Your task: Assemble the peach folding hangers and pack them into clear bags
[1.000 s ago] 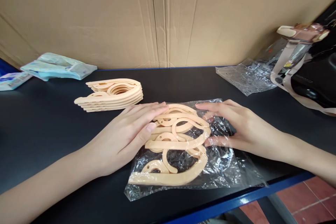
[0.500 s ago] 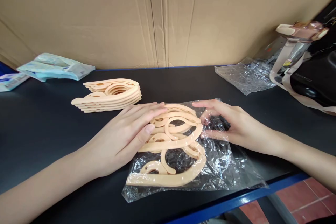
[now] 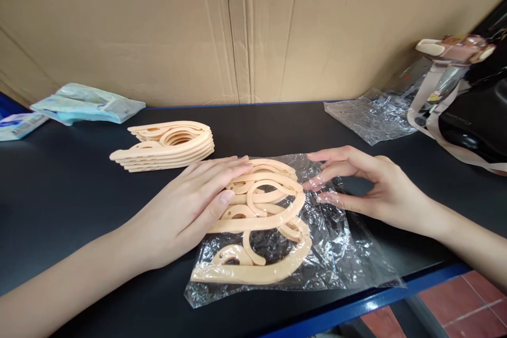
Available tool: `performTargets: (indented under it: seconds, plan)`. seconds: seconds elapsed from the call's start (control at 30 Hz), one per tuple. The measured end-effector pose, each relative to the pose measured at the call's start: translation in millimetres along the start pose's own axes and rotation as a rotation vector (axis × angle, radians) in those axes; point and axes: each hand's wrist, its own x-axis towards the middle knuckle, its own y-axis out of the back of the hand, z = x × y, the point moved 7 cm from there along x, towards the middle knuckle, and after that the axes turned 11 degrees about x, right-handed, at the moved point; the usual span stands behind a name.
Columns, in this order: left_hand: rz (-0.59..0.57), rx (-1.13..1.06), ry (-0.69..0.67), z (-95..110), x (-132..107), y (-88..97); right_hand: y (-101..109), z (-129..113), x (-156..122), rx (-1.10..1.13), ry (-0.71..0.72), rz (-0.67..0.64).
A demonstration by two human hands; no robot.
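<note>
Several cream folding hangers (image 3: 253,273) lie folded and overlapping inside a clear plastic bag (image 3: 332,259) on the black table. My left hand (image 3: 194,203) lies flat across the hangers' left part, fingers stretched out and pointing right, hiding what is beneath. Over the bag's right side is my right hand (image 3: 356,185), its fingers apart and slightly curled. The fingertips are at the loose plastic beside the hangers' rounded ends; whether they press on it I cannot tell. Behind my left hand sits a neat stack of the same folded hangers (image 3: 166,148), outside the bag.
A crumpled clear bag (image 3: 366,116) lies at the back right, near a strapped bottle (image 3: 451,71) and a black object (image 3: 479,116). Light-blue soft packs (image 3: 87,105) rest at the back left. Cardboard (image 3: 158,26) stands behind the table, whose blue edge (image 3: 356,303) runs along the front.
My right hand has moved right, away from the hangers' rounded ends, over the loose plastic. My left hand stays resting on the bagged hangers.
</note>
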Motion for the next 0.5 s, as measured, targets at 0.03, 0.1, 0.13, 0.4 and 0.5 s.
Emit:
performTargets:
  seconds: [0.03, 0.1, 0.13, 0.4, 0.5]
  plan:
    - [-0.005, -0.001, 0.000, 0.0, 0.2, -0.1, -0.4, 0.1, -0.2, 0.006, -0.004, -0.007]
    - [-0.020, -0.002, 0.002, -0.4, 0.4, -0.4, 0.2, 0.3, -0.1, 0.002, -0.015, -0.022]
    - [-0.027, -0.002, 0.005, -0.7, 0.4, -0.3, 1.8, 0.5, 0.5, -0.013, -0.022, -0.030]
    - [-0.036, 0.118, -0.024, 28.5, -2.0, 5.6, 62.7, 13.9, 18.5, -0.380, 0.015, 0.083]
    - [-0.028, 0.146, -0.173, 62.6, -3.1, 3.2, 63.2, 30.7, 26.8, -0.483, 0.060, -0.151]
